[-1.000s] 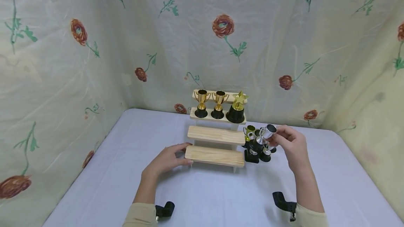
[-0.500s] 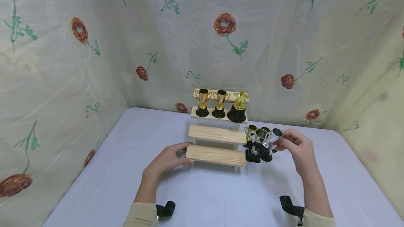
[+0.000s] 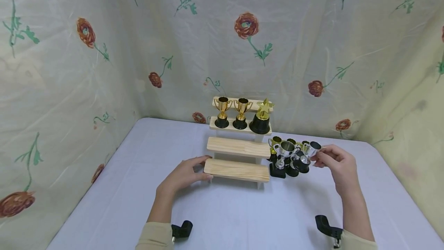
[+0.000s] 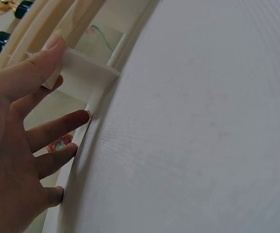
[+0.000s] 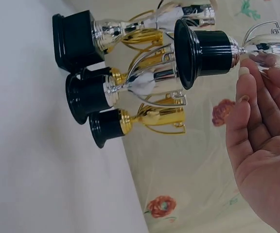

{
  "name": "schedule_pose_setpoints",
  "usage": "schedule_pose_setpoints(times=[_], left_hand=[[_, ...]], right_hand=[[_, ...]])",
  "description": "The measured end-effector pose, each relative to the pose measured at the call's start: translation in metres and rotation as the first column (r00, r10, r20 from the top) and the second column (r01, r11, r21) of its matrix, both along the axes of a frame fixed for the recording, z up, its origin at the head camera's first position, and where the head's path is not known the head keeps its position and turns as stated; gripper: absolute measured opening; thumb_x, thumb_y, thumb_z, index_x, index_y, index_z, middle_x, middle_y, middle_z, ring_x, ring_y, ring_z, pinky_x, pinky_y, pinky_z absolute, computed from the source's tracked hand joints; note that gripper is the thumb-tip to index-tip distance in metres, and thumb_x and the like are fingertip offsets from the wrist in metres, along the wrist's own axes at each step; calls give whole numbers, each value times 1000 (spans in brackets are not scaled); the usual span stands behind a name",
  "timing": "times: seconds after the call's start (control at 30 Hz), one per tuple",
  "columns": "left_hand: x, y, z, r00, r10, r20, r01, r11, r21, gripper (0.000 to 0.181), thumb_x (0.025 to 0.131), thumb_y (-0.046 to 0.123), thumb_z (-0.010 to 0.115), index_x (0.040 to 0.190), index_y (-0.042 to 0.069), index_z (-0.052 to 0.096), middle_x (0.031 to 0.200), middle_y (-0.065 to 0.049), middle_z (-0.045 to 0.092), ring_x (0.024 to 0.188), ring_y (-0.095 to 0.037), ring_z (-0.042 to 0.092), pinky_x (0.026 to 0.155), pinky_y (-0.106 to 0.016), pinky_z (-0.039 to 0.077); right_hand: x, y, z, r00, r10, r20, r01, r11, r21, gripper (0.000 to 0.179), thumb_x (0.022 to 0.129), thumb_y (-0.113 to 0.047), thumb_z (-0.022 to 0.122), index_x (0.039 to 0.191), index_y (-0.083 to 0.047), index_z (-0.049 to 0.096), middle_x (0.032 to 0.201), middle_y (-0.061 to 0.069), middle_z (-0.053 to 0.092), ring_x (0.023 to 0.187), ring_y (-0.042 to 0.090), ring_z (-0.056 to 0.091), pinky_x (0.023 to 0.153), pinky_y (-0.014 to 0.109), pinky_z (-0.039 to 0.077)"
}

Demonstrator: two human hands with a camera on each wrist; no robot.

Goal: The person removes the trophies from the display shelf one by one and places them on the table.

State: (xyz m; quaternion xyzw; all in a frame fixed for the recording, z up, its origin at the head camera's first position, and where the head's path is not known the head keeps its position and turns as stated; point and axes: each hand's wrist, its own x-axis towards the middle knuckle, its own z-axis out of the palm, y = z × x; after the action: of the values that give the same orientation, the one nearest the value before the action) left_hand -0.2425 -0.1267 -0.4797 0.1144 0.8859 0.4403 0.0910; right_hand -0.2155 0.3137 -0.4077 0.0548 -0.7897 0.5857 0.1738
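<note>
One hand grips a trophy, palm visible only from right wrist.

Worktop: pale lavender-white, plain. Curtain round its back edge and sides: greyish cream, yellower past the right edge, printed with rust-red flowers, green stems and leaves. Stepped stand by the back edge: pale honey wood, darker grain streaks; supports whitish. Second step from top: left-end cup gold, base black; middle cup likewise; star trophy, right end, bright gold over black. Off the stand's right edge: square-based cup silver over black; round-based silver cup, black base; gold cup, yellow-gold over black. Right hand's cup: shiny silver, glossy black base. Front edge: left sleeve and right sleeve beige.
</note>
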Motion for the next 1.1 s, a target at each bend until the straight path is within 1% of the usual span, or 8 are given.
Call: schedule_pose_setpoints(times=[0.23, 0.47, 0.53, 0.7, 0.77, 0.9, 1.0, 1.1], left_hand=[[-1, 0, 0, 1000, 9, 2, -9, 1000, -6, 68, 77, 53, 79, 139, 39, 55, 142, 6, 59, 142, -22, 45, 115, -58, 36], [1, -1, 1, 1000, 7, 8, -7, 1000, -22, 68, 77, 52, 80, 139, 39, 56, 140, 7, 60, 140, -21, 46, 115, -56, 38], [0, -1, 1, 1000, 5, 2, -5, 1000, -22, 68, 77, 51, 79, 139, 39, 55, 141, 7, 60, 140, -21, 46, 115, -56, 38], [0, -1, 1, 1000, 5, 2, -5, 1000, -22, 67, 77, 51, 79, 139, 40, 55, 141, 7, 59, 141, -21, 45, 116, -56, 37], [0, -1, 0, 1000, 2, 6, -2, 1000, -22, 67, 77, 51, 80, 139, 40, 56, 141, 7, 60, 141, -21, 46, 116, -56, 37], [0, 0, 0, 1000, 1, 8, -1, 1000, -20, 67, 77, 51, 79, 139, 39, 55, 141, 6, 60, 141, -21, 46, 115, -57, 37], [0, 0, 0, 1000, 4, 7, -4, 1000, -22, 68, 78, 52, 79, 139, 40, 55, 141, 7, 60, 141, -21, 46, 116, -57, 36], [-1, -1, -1, 1000, 4, 4, -4, 1000, -21, 68, 78, 52, 79, 140, 39, 54, 140, 7, 60, 141, -21, 45, 116, -57, 35]], right_hand=[[-2, 7, -6, 999, -33, 31, 33, 999, -4, 10, 96, -7, 61, 92, 2, 66, 74, -8, 75, 61, 8, 67, 61, 17, 57], [-1, 17, -14, 997, -34, 72, 39, 997, -70, 10, 95, -5, 62, 94, 4, 66, 74, -8, 75, 59, 7, 67, 59, 17, 57], [-2, 20, -16, 995, -50, 83, 57, 995, -81, 10, 95, -4, 62, 94, 4, 67, 74, -9, 74, 59, 7, 67, 58, 17, 57], [-3, 26, -22, 984, -122, 130, 129, 991, -41, 10, 96, -7, 62, 97, 1, 67, 73, -13, 73, 59, 5, 67, 57, 16, 56], [-4, 28, -24, 978, -131, 160, 138, 990, -30, 9, 96, -8, 62, 97, -1, 68, 74, -14, 73, 59, 5, 67, 58, 16, 57], [-3, 32, -28, 968, -114, 221, 117, 993, 2, 14, 97, -11, 61, 101, 1, 68, 76, -15, 74, 62, 7, 68, 60, 19, 58], [-3, 33, -30, 961, -114, 252, 96, 992, 84, 23, 99, -14, 60, 108, 7, 64, 77, -17, 73, 65, 7, 69, 62, 20, 59], [-5, 34, -32, 956, -115, 269, 83, 988, 130, 29, 99, -15, 59, 112, 10, 61, 77, -19, 72, 66, 6, 69, 62, 21, 59]])
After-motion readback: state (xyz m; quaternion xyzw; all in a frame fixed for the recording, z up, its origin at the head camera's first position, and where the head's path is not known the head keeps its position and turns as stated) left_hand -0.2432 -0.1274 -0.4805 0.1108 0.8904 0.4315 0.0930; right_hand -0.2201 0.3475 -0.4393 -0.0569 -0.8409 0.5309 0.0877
